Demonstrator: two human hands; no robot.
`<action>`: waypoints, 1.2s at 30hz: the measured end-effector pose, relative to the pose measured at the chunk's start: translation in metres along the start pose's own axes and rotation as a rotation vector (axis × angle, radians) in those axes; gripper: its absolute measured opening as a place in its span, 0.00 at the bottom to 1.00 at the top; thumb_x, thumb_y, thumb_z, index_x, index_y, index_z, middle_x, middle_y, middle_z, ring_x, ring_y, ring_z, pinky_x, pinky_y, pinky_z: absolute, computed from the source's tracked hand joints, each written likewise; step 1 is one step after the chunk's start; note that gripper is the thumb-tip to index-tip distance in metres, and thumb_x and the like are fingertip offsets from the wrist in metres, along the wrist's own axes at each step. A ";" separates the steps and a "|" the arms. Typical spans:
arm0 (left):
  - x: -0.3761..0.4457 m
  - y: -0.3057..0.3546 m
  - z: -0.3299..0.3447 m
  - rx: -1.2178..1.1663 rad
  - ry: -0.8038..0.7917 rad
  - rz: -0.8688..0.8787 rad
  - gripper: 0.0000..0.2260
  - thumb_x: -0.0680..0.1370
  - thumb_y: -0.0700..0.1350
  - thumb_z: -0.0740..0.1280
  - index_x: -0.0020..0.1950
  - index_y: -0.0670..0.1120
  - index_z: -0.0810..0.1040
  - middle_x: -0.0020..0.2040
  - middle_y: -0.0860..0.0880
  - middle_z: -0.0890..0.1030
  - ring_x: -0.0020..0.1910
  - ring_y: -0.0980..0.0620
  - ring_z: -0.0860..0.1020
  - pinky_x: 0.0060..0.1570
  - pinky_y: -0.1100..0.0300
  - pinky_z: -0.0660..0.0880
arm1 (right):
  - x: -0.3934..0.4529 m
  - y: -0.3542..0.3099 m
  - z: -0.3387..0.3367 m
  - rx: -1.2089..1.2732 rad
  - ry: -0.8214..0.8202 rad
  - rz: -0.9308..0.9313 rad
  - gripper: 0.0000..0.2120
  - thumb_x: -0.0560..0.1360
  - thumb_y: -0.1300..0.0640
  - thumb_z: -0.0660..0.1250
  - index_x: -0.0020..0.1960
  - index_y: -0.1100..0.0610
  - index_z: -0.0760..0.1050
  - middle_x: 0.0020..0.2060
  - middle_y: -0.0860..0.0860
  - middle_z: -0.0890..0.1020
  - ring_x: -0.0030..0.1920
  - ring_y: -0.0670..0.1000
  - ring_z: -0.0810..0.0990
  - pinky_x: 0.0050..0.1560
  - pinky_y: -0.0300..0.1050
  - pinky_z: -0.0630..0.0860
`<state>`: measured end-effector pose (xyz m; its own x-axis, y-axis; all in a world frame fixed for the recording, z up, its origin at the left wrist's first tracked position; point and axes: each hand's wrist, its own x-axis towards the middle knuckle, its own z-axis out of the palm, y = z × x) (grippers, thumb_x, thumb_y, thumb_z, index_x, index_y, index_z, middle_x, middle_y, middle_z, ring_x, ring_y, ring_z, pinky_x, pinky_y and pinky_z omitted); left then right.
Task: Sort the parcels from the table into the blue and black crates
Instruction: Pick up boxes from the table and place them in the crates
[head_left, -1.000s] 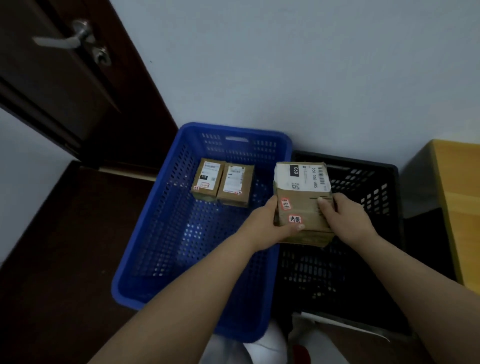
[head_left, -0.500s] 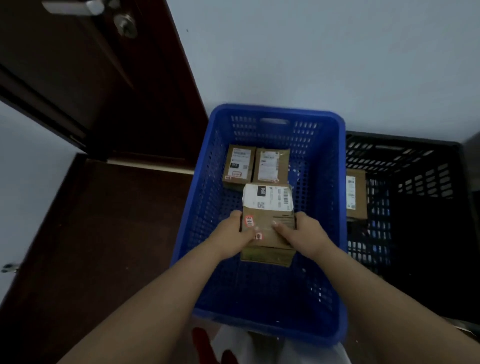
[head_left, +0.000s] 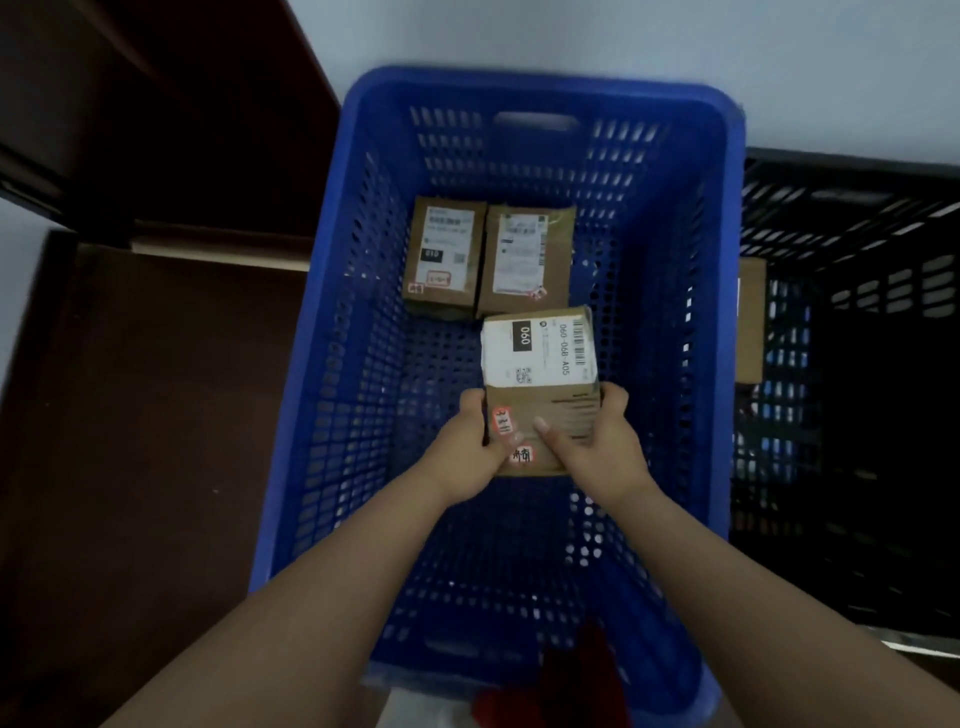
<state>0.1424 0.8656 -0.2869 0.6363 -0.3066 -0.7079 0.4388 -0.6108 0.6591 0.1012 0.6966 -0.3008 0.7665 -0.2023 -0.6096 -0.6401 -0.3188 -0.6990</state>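
Dropping into the wrong bin is the main risk, judged from the task alone: the blue crate (head_left: 540, 93) and the black crate (head_left: 852, 218) stand side by side, touching or nearly so, and nothing legible says which one the held parcel belongs in. The parcel (head_left: 537, 358) sits inside the blue crate's walls, just near of two parcels lying flat at the far end, the left one (head_left: 444, 257) and the right one (head_left: 524, 260) touching each other. Whether it has reached the crate floor or hangs above it cannot be told. Let go from height, it could land tilted on the right parcel's near edge, which it almost meets.

Both hands pinch its near end: the left hand (head_left: 467, 447) with thumb on top beside an orange sticker (head_left: 501, 421), the right hand (head_left: 597, 441) with thumb across the cardboard and fingers wrapped under the right edge.

Cut off by the blue crate's right wall, a further brown parcel (head_left: 750, 322) in the black crate shows only a strip. The far parcels' label text is blurred, and the second orange sticker (head_left: 522, 454) is unreadable. No table shows.
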 end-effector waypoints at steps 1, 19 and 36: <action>0.011 0.004 0.001 0.006 -0.003 0.014 0.19 0.80 0.48 0.65 0.68 0.49 0.60 0.60 0.49 0.77 0.57 0.53 0.78 0.59 0.52 0.76 | 0.007 0.001 -0.002 0.001 0.031 -0.013 0.33 0.73 0.48 0.72 0.69 0.54 0.56 0.53 0.44 0.74 0.49 0.44 0.76 0.40 0.30 0.70; 0.214 0.027 -0.055 1.108 -0.139 -0.004 0.37 0.81 0.54 0.61 0.80 0.51 0.39 0.78 0.43 0.34 0.78 0.42 0.40 0.75 0.45 0.49 | 0.136 -0.021 -0.011 -0.209 0.522 0.028 0.38 0.75 0.47 0.68 0.75 0.54 0.50 0.69 0.55 0.69 0.68 0.56 0.66 0.54 0.60 0.76; 0.215 0.012 -0.056 1.178 -0.142 -0.008 0.39 0.80 0.56 0.61 0.79 0.47 0.38 0.77 0.40 0.32 0.77 0.41 0.37 0.75 0.45 0.45 | 0.190 -0.021 -0.020 -1.191 0.182 -0.345 0.54 0.72 0.26 0.52 0.75 0.60 0.28 0.69 0.63 0.23 0.71 0.63 0.24 0.69 0.60 0.25</action>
<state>0.3202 0.8330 -0.4168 0.5274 -0.3325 -0.7819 -0.4593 -0.8858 0.0668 0.2614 0.6461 -0.3942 0.9414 -0.0368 -0.3354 -0.0327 -0.9993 0.0179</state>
